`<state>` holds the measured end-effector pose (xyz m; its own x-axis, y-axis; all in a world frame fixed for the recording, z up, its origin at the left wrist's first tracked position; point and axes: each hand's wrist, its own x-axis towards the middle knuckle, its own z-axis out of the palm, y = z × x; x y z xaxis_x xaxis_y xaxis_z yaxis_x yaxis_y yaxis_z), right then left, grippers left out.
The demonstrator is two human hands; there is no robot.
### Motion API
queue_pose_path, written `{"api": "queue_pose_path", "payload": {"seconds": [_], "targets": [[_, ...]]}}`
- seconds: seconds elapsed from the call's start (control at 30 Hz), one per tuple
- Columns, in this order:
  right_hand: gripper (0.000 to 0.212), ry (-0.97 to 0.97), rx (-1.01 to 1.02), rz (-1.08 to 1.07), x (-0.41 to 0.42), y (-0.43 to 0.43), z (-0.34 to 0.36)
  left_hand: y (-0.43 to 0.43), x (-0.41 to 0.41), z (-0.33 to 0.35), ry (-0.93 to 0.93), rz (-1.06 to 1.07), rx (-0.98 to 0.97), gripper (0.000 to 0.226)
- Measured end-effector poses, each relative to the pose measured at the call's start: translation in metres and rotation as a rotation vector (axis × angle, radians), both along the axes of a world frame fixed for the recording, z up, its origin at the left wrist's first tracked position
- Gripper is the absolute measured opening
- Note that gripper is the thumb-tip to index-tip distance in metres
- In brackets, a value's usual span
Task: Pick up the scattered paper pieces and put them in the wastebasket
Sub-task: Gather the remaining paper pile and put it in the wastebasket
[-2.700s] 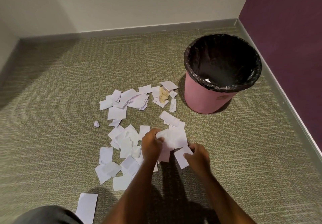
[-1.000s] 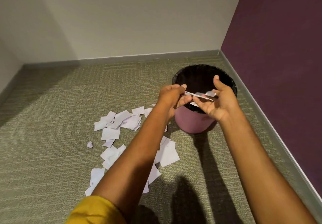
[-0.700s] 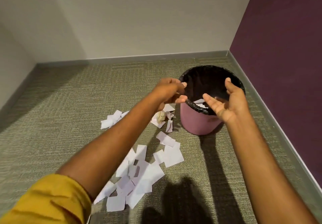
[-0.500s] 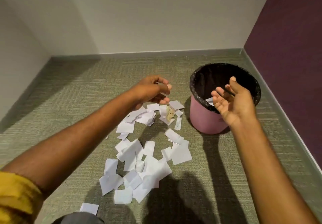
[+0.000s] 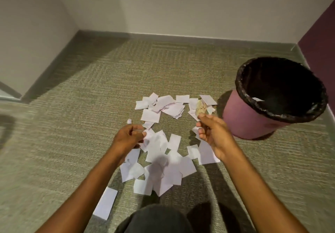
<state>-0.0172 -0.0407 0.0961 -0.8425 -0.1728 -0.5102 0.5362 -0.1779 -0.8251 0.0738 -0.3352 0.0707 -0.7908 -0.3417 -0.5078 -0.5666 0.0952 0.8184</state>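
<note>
Several white paper pieces (image 5: 163, 167) lie scattered on the carpet in a near cluster, with a second cluster (image 5: 163, 105) farther back. A crumpled tan piece (image 5: 200, 108) rests among the far ones. The pink wastebasket (image 5: 248, 122) with a black liner stands at the right, with a white scrap visible inside. My left hand (image 5: 129, 137) hovers over the left edge of the near cluster, fingers curled and holding nothing. My right hand (image 5: 213, 133) hangs above the cluster's right side, fingers loosely bent and empty.
A tiny paper ball (image 5: 129, 121) lies left of the piles. One lone sheet (image 5: 106, 202) sits near my knee (image 5: 154, 218). White walls close the back and left, a purple wall (image 5: 320, 33) the right. Bare carpet stretches to the left.
Both hands dropped their paper into the wastebasket, then came back down and left to the near cluster. The view tilted down toward the floor.
</note>
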Motion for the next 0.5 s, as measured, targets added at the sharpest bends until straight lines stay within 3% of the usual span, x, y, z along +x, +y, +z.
{"api": "queue_pose_path", "payload": {"seconds": [0.13,0.23,0.3,0.5], "targets": [[0.018,-0.034,0.206,0.169,0.023,-0.023,-0.049,-0.03,0.063,-0.052,-0.139,0.023,-0.24,0.022],[0.019,0.016,0.394,0.357,0.041,-0.038,-0.083,-0.051,0.114,-0.088,-0.279,-0.029,-0.532,0.051],[0.024,0.124,0.582,0.554,0.055,-0.045,-0.103,-0.055,0.146,-0.108,-0.388,-0.039,-0.645,0.072],[0.053,0.629,0.986,0.944,0.098,-0.042,-0.143,-0.034,0.189,-0.126,-0.436,0.057,-0.698,0.089]]}}
